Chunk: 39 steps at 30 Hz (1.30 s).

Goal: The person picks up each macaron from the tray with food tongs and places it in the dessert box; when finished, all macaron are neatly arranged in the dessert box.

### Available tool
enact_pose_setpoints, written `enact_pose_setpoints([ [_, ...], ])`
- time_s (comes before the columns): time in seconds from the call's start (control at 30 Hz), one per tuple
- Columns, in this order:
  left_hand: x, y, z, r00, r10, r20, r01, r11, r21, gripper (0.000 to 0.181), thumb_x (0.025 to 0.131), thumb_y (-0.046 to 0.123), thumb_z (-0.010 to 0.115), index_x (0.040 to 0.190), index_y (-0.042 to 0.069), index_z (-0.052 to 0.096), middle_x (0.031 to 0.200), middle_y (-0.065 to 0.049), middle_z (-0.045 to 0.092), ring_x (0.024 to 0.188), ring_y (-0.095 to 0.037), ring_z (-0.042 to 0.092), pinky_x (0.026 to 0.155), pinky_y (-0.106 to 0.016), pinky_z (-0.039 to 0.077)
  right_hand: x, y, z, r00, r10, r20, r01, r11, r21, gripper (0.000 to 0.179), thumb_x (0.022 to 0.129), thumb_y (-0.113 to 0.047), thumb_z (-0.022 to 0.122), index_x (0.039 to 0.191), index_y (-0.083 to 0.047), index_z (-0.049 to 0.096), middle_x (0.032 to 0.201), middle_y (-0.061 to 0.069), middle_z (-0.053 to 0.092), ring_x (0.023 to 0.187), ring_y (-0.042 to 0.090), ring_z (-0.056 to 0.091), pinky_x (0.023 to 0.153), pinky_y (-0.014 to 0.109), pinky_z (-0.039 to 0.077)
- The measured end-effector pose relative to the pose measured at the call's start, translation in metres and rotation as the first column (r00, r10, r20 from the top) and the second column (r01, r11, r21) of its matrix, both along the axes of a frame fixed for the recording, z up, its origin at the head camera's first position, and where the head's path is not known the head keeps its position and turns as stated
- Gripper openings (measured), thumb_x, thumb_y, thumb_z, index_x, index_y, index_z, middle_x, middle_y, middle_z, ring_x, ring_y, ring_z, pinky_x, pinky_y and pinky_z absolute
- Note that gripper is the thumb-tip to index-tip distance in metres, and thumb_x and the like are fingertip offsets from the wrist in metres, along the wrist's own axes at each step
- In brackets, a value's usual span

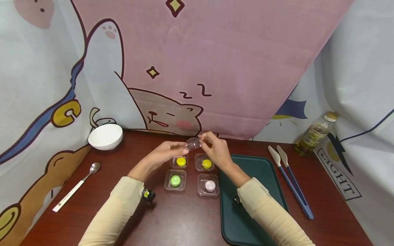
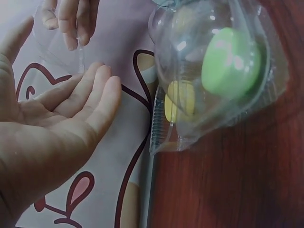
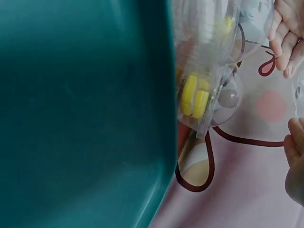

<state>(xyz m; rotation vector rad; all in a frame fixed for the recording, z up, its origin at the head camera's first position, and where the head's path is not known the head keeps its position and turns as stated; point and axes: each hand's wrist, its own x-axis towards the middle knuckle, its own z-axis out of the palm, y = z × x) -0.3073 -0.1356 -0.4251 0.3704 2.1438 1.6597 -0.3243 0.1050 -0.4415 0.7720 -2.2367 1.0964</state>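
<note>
Over the far part of the table, my right hand [image 1: 218,152] pinches the edge of a clear plastic dome lid [image 1: 193,144]. Facing it, my left hand [image 1: 158,155] has its fingers extended, the fingertips right at the lid's rim. In the left wrist view its palm faces up. Below the hands sit several clear plastic boxes, one macaron in each: a yellow macaron [image 1: 181,161] at far left, another yellow macaron [image 1: 207,164] at far right, a green macaron [image 1: 175,180] at near left and a pale pink macaron [image 1: 210,186] at near right.
A dark green tray [image 1: 252,225] lies under my right forearm. Right of it are blue-handled tongs [image 1: 294,188] and an oil bottle [image 1: 315,135]. At left stand a white bowl [image 1: 105,137] and a spoon [image 1: 77,186]. A printed cloth [image 1: 246,68] hangs behind the table.
</note>
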Motion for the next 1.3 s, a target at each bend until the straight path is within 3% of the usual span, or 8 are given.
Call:
enact_pose_setpoints([
  [0.13, 0.000, -0.002, 0.000, 0.999, 0.021, -0.032, -0.024, 0.996, -0.080, 0.067, 0.090, 0.036, 0.076, 0.146, 0.006, 0.052, 0.141, -0.012, 0.063, 0.132, -0.026, 0.059, 0.114, -0.044, 0.046, 0.001, 0.003, 0.000, 1.000, -0.004, 0.006, 0.004, 0.999, 0.043, 0.012, 0.091, -0.012, 0.076, 0.093, -0.013, 0.064, 0.108, 0.005, 0.079, 0.099, 0.021, 0.076, 0.077, 0.039, 0.062],
  [0.37, 0.002, -0.007, 0.000, 0.980, 0.014, -0.201, -0.061, 0.971, -0.231, 0.066, 0.088, 0.041, 0.078, 0.143, 0.013, 0.057, 0.135, -0.006, 0.067, 0.127, -0.025, 0.062, 0.107, -0.044, 0.051, 0.002, 0.008, 0.001, 0.998, 0.035, 0.059, -0.044, 0.988, 0.150, 0.022, 0.087, -0.019, 0.081, 0.106, -0.013, 0.072, 0.108, 0.003, 0.078, 0.101, 0.020, 0.074, 0.086, 0.041, 0.060],
  [0.43, 0.002, -0.010, -0.002, 0.961, 0.002, -0.276, -0.087, 0.951, -0.295, 0.066, 0.087, 0.042, 0.078, 0.143, 0.014, 0.057, 0.135, -0.006, 0.067, 0.126, -0.027, 0.062, 0.106, -0.047, 0.051, 0.002, 0.010, 0.001, 0.993, 0.055, 0.106, -0.076, 0.977, 0.200, 0.030, 0.087, -0.021, 0.081, 0.115, -0.013, 0.072, 0.113, 0.004, 0.076, 0.105, 0.023, 0.072, 0.089, 0.042, 0.059],
  [0.53, 0.000, -0.015, -0.005, 0.921, -0.036, -0.389, -0.130, 0.911, -0.391, 0.069, 0.086, 0.045, 0.078, 0.144, 0.014, 0.056, 0.136, -0.006, 0.067, 0.127, -0.027, 0.061, 0.107, -0.049, 0.049, 0.001, 0.012, 0.001, 0.978, 0.076, 0.196, -0.133, 0.945, 0.298, 0.051, 0.086, -0.031, 0.082, 0.132, -0.014, 0.067, 0.127, 0.005, 0.071, 0.115, 0.025, 0.068, 0.096, 0.044, 0.057],
  [0.67, -0.003, -0.019, -0.007, 0.872, -0.091, -0.481, -0.163, 0.873, -0.459, 0.072, 0.083, 0.043, 0.081, 0.143, 0.011, 0.056, 0.136, -0.009, 0.067, 0.130, -0.028, 0.059, 0.109, -0.049, 0.048, 0.000, 0.013, 0.000, 0.947, 0.098, 0.307, -0.218, 0.896, 0.387, 0.072, 0.087, -0.044, 0.079, 0.147, -0.013, 0.054, 0.144, 0.009, 0.060, 0.131, 0.027, 0.059, 0.106, 0.047, 0.052],
  [0.8, -0.005, -0.021, -0.006, 0.848, -0.133, -0.513, -0.155, 0.863, -0.481, 0.074, 0.082, 0.041, 0.081, 0.144, 0.009, 0.056, 0.137, -0.010, 0.066, 0.131, -0.028, 0.059, 0.109, -0.050, 0.048, 0.000, 0.011, 0.001, 0.932, 0.106, 0.348, -0.248, 0.884, 0.395, 0.077, 0.091, -0.047, 0.074, 0.152, -0.009, 0.047, 0.150, 0.013, 0.054, 0.137, 0.029, 0.053, 0.110, 0.048, 0.049],
  [0.93, -0.005, -0.024, -0.007, 0.837, -0.157, -0.525, -0.145, 0.861, -0.488, 0.074, 0.082, 0.039, 0.081, 0.144, 0.008, 0.055, 0.138, -0.011, 0.065, 0.131, -0.029, 0.058, 0.110, -0.050, 0.048, 0.001, 0.008, 0.002, 0.928, 0.088, 0.361, -0.236, 0.891, 0.388, 0.078, 0.091, -0.044, 0.074, 0.152, -0.006, 0.045, 0.150, 0.014, 0.055, 0.138, 0.032, 0.053, 0.110, 0.050, 0.048],
  [1.3, -0.010, -0.036, -0.014, 0.832, -0.191, -0.521, -0.131, 0.845, -0.519, 0.074, 0.081, 0.041, 0.082, 0.144, 0.012, 0.056, 0.137, -0.009, 0.066, 0.130, -0.028, 0.059, 0.110, -0.051, 0.047, -0.001, -0.007, -0.002, 0.924, 0.059, 0.378, -0.239, 0.860, 0.450, 0.078, 0.089, -0.046, 0.075, 0.149, -0.004, 0.049, 0.137, 0.012, 0.065, 0.131, 0.028, 0.058, 0.109, 0.046, 0.049],
])
